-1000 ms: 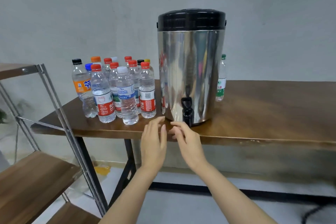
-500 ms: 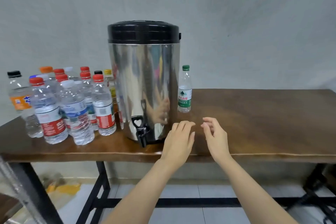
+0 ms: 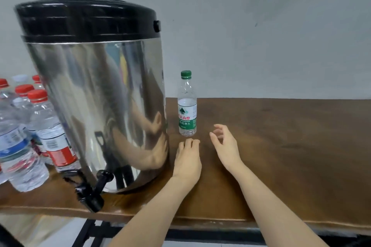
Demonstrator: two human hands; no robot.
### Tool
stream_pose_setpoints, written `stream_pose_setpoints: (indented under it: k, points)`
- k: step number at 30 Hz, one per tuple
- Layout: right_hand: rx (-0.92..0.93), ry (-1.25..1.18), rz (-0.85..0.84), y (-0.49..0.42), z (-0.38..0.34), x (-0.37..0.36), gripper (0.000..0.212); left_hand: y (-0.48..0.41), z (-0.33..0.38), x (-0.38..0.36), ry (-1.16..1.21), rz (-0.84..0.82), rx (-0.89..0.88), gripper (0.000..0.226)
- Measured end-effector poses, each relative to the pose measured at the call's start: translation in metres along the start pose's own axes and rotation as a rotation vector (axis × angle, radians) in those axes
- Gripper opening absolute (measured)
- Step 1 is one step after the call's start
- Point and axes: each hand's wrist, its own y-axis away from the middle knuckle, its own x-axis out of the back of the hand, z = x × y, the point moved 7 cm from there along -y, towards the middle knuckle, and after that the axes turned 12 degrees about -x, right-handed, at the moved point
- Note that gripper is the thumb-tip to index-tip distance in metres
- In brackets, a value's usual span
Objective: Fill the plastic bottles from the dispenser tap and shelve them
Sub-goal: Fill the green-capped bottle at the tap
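Stainless steel wraps the big round drink dispenser [image 3: 96, 106], which stands on the left part of the brown wooden table [image 3: 291, 146] under a black plastic lid [image 3: 86, 20]. Its black tap [image 3: 90, 192] juts from the base at the near edge of the table. Just right of the dispenser, a little farther back, a clear plastic bottle with a green cap and green label [image 3: 187, 104] stands upright on the wood, apart from the steel wall.

The left hand [image 3: 187, 160] hovers low over the table just near of that bottle, fingers loosely bent and grasping nothing. The right hand [image 3: 225, 146] is just right of it, fingers relaxed and slightly spread, also grasping nothing. Neither hand touches the bottle.

At the far left a cluster of clear plastic bottles with red and white caps [image 3: 46, 126] stands upright on the table beside the dispenser. A pale grey wall [image 3: 261, 26] rises behind.
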Motion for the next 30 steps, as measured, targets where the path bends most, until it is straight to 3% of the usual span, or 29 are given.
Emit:
stream_pose_setpoints:
  k: [6, 15, 23, 30]
  points:
    - [0.001, -0.020, -0.138, -0.042, -0.004, -0.033, 0.051, -0.005, -0.016, -0.008, -0.039, 0.032, 0.185, 0.060]
    - [0.011, -0.179, -0.383, -0.072, -0.028, -0.079, 0.089, -0.005, -0.017, -0.006, -0.041, 0.034, 0.222, 0.063]
    - [0.034, -0.047, -0.304, -0.066, -0.029, -0.074, 0.077, -0.006, -0.020, -0.009, -0.043, 0.006, 0.199, 0.063]
    - [-0.045, -0.001, -0.166, -0.036, -0.016, -0.031, 0.077, -0.004, -0.019, -0.003, 0.123, 0.064, 0.133, 0.053]
